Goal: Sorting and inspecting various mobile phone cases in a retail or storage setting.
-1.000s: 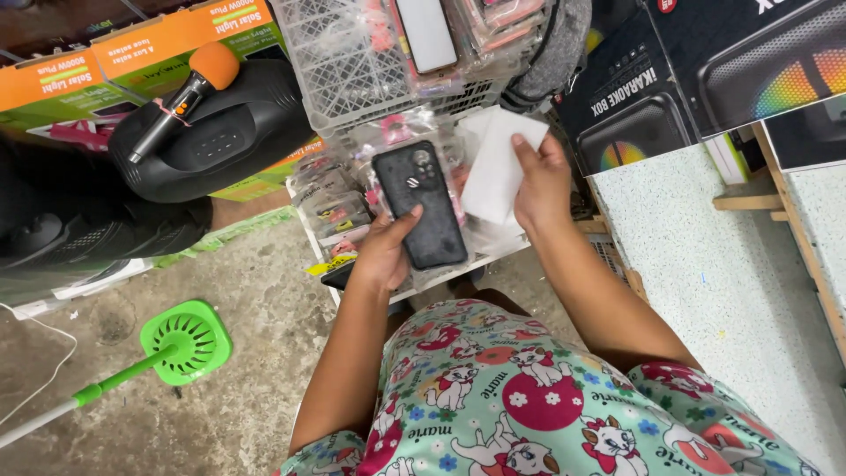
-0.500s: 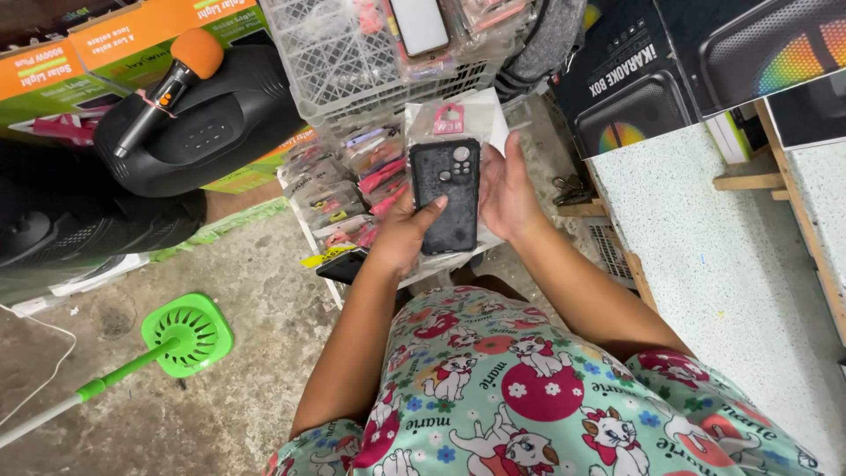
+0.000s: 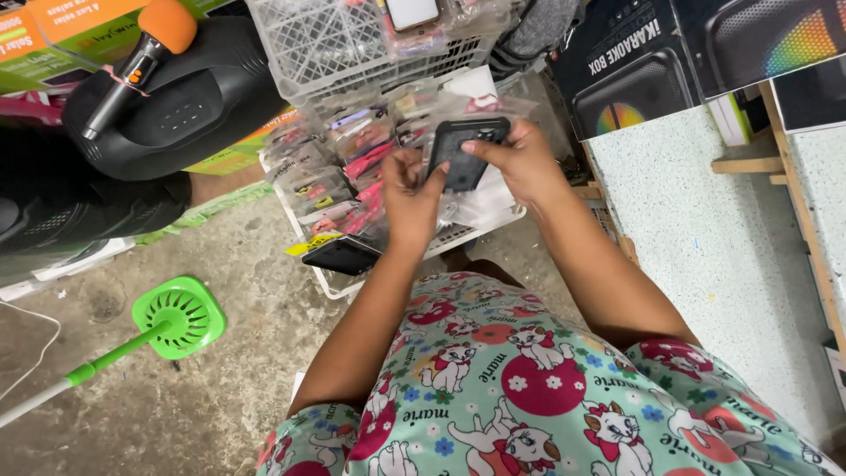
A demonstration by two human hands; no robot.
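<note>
I hold the phone case [image 3: 465,152] between my left hand [image 3: 411,189] and my right hand [image 3: 522,159], above the low tray [image 3: 493,220] of packaged cases in front of my lap. Behind the tray stands a lattice basket [image 3: 344,48] with more packets in it. Left of the basket sits a speaker [image 3: 176,106] with a microphone [image 3: 132,66] lying on top. The plunger-like tool [image 3: 159,330] lies on the floor to my left. Boxed speakers [image 3: 652,70] stand to my right, behind the counter [image 3: 705,256].

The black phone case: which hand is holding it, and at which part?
Both hands hold the black phone case: the right hand grips its upper right edge, the left hand its lower left edge, above the white basket.
</note>
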